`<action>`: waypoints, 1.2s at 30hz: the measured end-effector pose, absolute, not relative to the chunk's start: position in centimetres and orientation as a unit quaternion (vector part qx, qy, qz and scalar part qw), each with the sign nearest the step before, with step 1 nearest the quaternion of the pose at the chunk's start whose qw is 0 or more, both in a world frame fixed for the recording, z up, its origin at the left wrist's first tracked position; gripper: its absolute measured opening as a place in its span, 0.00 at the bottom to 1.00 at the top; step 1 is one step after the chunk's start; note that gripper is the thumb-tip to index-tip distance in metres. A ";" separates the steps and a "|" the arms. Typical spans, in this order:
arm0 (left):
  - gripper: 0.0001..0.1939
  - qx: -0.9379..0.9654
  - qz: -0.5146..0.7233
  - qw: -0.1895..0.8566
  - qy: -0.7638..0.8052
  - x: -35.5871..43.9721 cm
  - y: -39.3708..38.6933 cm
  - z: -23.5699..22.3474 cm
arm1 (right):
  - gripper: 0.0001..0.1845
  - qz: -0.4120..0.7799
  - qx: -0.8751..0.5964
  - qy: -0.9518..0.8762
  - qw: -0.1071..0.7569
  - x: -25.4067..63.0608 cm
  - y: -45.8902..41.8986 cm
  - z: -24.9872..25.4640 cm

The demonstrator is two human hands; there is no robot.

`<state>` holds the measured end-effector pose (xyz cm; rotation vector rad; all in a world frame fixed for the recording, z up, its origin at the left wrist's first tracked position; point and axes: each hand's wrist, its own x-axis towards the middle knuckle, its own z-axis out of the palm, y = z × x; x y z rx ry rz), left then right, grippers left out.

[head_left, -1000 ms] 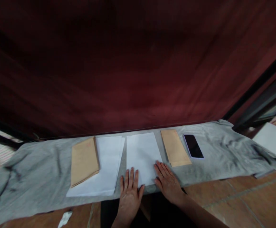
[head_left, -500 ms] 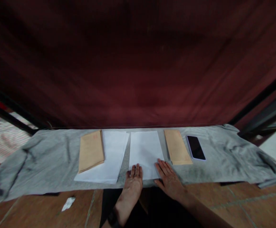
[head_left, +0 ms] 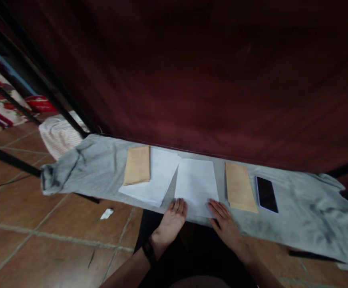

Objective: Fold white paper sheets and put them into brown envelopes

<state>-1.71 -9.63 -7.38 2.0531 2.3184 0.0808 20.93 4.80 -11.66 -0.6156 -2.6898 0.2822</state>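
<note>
Plain white paper lies flat at the middle of a narrow bench covered with a wrinkled grey cloth, its near edge close to the bench's front edge. The left hand is at its near left corner, fingers pressed together and palm partly turned up; whether the fingertips pinch the paper cannot be told. The right hand rests at the near right corner, palm down, fingers close together and thumb apart, pinching nothing visible.

The likeliest trouble is a skewed or creased sheet: uneven pressure from the two hands could twist it, and the soft, rumpled cloth could shift or dent it. A pull toward the body could carry it over the near edge, as little cloth lies in front of it. Its far left corner meets or slightly overlaps the white sheets beside it, so a sideways slide could drag or mix them.

Those sheets lie partly under a folded kraft-paper packet. Right of the middle paper, near but apart, is a kraft-paper envelope, then a dark-screened smartphone; both limit room on that side. A dark red curtain closes off the far side. A crumpled white scrap lies on the tiled floor
</note>
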 end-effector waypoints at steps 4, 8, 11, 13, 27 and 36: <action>0.37 0.664 0.010 0.035 0.747 -1.8 -10.6 -6.8 | 0.28 0.107 -0.211 -0.956 0.175 21.4 4.9 -11.7; 0.35 0.668 0.010 0.026 0.744 -2.3 -11.1 -6.5 | 0.26 0.122 -0.191 -0.959 0.170 21.6 4.9 -11.4; 0.34 0.663 0.017 0.024 0.748 -2.7 -11.0 -6.1 | 0.26 0.135 -0.179 -0.960 0.169 21.9 4.7 -10.9; 0.34 0.658 0.045 0.037 0.751 -3.0 -11.0 -5.8 | 0.26 0.146 -0.173 -0.960 0.162 22.3 4.4 -10.5; 0.34 0.653 0.221 0.197 0.697 -6.2 -12.7 -5.0 | 0.43 0.224 -0.204 -0.944 0.127 23.5 4.5 -8.4; 0.28 0.626 0.258 0.184 0.713 -7.8 -10.8 -5.9 | 0.32 0.283 -0.241 -0.911 0.178 23.1 5.2 -8.3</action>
